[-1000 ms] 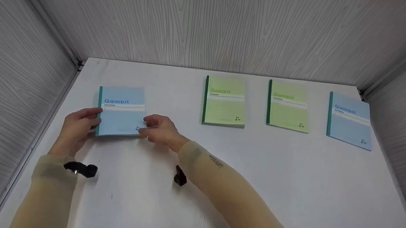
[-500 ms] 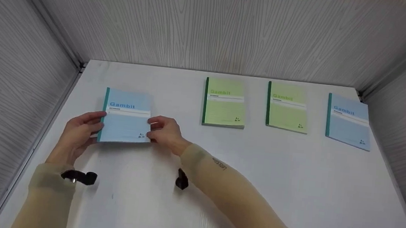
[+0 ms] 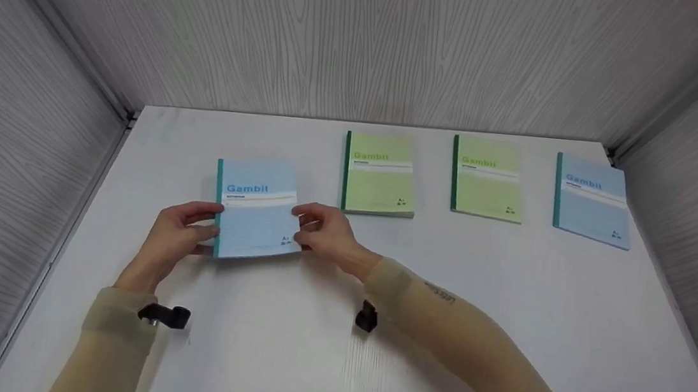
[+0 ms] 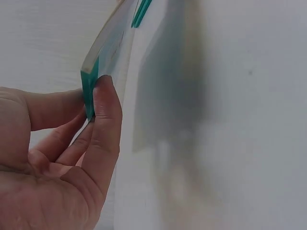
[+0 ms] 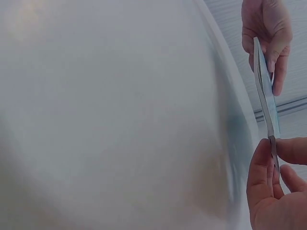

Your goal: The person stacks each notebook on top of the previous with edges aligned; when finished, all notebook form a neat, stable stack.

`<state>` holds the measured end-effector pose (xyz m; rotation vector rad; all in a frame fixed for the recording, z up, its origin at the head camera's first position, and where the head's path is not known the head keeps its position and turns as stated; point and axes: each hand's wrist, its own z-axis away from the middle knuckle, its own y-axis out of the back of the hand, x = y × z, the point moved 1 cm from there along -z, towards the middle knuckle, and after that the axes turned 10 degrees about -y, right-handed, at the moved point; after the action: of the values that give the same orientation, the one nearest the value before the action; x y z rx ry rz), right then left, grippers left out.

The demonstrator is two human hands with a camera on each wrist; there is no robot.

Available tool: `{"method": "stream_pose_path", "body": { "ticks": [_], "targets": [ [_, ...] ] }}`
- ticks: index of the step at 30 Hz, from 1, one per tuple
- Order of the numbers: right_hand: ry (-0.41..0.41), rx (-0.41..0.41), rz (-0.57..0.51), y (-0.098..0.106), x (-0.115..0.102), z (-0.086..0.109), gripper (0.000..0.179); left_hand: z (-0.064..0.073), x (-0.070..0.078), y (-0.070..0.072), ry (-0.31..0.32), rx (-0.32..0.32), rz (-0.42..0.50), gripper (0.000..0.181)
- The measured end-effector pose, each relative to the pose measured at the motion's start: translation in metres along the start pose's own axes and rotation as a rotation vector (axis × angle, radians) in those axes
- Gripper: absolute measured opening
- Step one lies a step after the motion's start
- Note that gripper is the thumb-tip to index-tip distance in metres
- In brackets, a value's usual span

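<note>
- Head: left hand (image 3: 175,235) and right hand (image 3: 331,236) pinch opposite edges of the nearer blue Gambit notebook (image 3: 257,219), which hides some fingers; white tabletop (image 3: 284,337) stretches before it, a green notebook (image 3: 381,183) beyond its right edge.
- Left wrist: fingers grip the teal spine (image 4: 89,88); the far end is cut off.
- Right wrist: notebook edge-on, seemingly lifted, height hard to judge.

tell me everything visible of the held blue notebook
The blue notebook has a papery-looking cover marked Gambit, a white band and a teal spine. Front facing the head camera, slightly bowed, it is held above the table, left of the green notebooks. The left hand pinches its spine; the right hand pinches the opposite edge.
</note>
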<state>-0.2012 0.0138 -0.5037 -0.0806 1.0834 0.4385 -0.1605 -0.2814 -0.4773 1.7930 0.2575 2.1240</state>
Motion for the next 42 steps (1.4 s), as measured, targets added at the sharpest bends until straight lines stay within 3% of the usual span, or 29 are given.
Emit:
{"method": "stream_pose_path", "body": {
  "ticks": [4, 11, 21, 29, 34, 38, 42],
  "targets": [
    [0.048, 0.013, 0.044, 0.033, 0.008, 0.005, 0.047, -0.010, 0.010, -0.025, -0.027, -0.027, 0.013, 0.054],
    [0.092, 0.131, 0.058, 0.102, 0.014, 0.015, 0.048, -0.054, 0.038, -0.086, -0.068, 0.009, -0.001, 0.043],
    [0.039, 0.239, 0.032, 0.166, 0.013, 0.008, 0.052, -0.107, 0.077, -0.142, -0.099, -0.004, -0.062, 0.047],
    [-0.078, 0.330, 0.004, 0.192, 0.020, -0.005, 0.058, -0.137, 0.088, -0.179, -0.172, 0.041, -0.177, 0.041],
    [-0.110, 0.332, 0.040, 0.196, 0.026, -0.010, 0.058, -0.140, 0.088, -0.196, -0.172, 0.051, -0.291, 0.040],
    [-0.113, 0.345, 0.093, 0.196, 0.025, -0.012, 0.057, -0.139, 0.091, -0.200, -0.196, 0.053, -0.387, 0.041],
    [-0.121, 0.356, 0.105, 0.195, 0.025, -0.012, 0.056, -0.139, 0.090, -0.202, -0.208, 0.043, -0.426, 0.043]
  ]
}}
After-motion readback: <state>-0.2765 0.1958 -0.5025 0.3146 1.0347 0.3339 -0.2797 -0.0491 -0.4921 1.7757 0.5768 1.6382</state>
